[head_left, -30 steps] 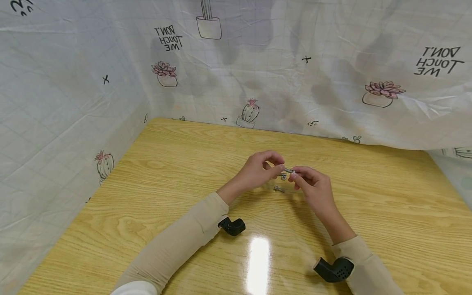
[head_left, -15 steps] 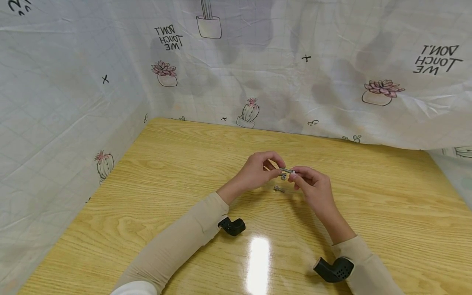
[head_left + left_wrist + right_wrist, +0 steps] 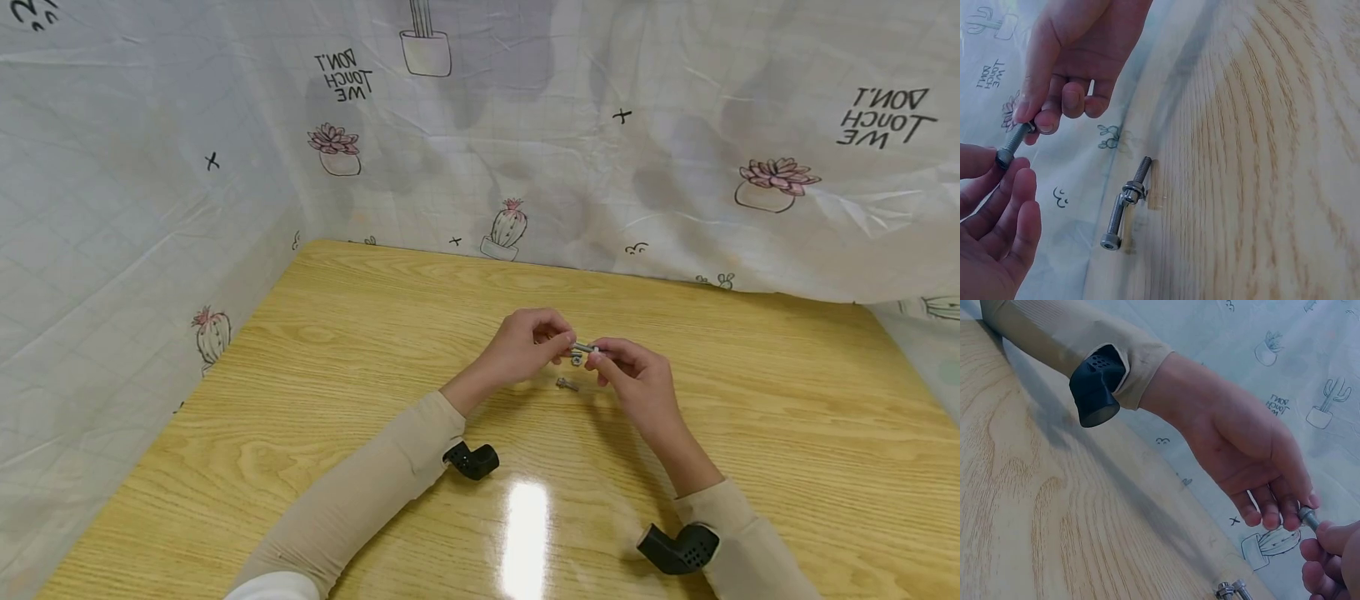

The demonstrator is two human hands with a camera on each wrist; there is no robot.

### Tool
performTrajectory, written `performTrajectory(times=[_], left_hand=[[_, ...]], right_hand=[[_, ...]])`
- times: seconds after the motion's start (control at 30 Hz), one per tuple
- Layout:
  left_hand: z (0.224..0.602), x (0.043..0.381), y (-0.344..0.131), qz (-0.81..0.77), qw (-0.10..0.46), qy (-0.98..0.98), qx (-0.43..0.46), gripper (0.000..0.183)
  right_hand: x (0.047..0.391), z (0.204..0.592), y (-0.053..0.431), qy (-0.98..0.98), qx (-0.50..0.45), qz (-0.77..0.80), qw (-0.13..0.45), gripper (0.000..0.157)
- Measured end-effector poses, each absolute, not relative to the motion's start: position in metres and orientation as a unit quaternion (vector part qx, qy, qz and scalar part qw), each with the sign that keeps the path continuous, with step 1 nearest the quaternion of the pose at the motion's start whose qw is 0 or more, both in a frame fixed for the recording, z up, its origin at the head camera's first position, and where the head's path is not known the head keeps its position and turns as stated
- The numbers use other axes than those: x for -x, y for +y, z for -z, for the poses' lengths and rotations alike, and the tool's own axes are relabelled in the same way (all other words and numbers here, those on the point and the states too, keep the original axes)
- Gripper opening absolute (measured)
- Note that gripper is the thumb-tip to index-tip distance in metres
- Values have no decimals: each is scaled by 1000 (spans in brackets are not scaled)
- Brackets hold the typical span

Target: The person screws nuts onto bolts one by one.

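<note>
A silver-grey metal socket-head bolt [image 3: 1016,139] is held in the air above the desk, slanted, with one end in each hand. The left hand [image 3: 525,346] pinches it at the cylindrical head, its grip only as wide as the bolt. The right hand [image 3: 637,379] pinches the threaded end, thumb and fingertips drawn close about it; its other fingers are curled. A small pale piece shows at the right fingertips, too small to identify.

Below the hands, two more grey metal bolts lie on the desk: a far bolt [image 3: 1115,219] and a near bolt [image 3: 1142,170] bearing a metal ring or nut close to its head.

The desk [image 3: 360,333] is glossy yellow wood-grain. Beige sleeves [image 3: 375,483] cover both forearms, each with a black perforated elbow-shaped device [image 3: 678,550]. A whitish sheet printed with potted cacti [image 3: 450,167] hangs behind.
</note>
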State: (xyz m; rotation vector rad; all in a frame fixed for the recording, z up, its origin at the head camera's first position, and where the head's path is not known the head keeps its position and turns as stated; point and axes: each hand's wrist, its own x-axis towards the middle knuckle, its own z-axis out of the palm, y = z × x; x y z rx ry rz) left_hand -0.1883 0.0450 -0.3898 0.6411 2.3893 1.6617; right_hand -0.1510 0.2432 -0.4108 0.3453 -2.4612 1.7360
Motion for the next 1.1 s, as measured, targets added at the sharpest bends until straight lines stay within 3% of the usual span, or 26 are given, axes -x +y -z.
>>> performTrajectory(times=[0.53,0.93,1.1], left_hand=[[390,188,45,-561,100,792,-220,15],[390,188,47,-575,63,779,-242,9],[390,188,46,-565,60,784,-252,13]], right_hand=[[152,412,244,-803,-121,-580,63,22],[151,413,244,-815,-132,-559,75,25],[151,412,244,-808,-127,-569,87,27]])
